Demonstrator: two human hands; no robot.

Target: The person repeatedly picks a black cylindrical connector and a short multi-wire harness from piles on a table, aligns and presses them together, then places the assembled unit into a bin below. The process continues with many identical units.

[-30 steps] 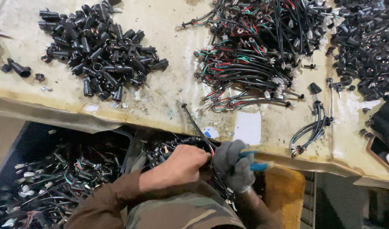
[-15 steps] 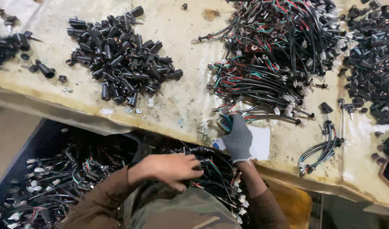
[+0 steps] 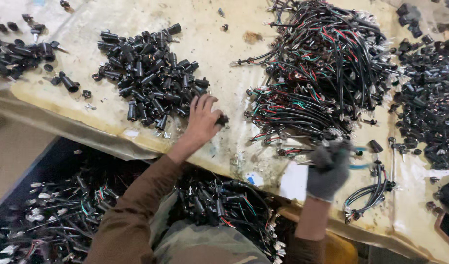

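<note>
Stained, yellowed sheeting covers the worktable, its near edge sagging over a dark bin of finished wire assemblies below. On the left half of the table sits a heap of small black plastic connector housings, with a smaller scatter of the same parts at the far left edge. The bare left hand rests at the right fringe of that heap, fingers spread lightly over the outermost pieces while thumb and forefinger pinch a single black housing held just clear of the pile. To the right lies a big tangle of black leads with red and green wires, and beyond it another mass of black parts. The right hand, in a grey knit glove, is blurred; it is closed around what looks like a lead at the near edge of the tangle, though exactly what it grips cannot be told. Just beside it on the right lies a small loose bundle of black leads, and a white slip of paper lies under the gloved wrist.
</note>
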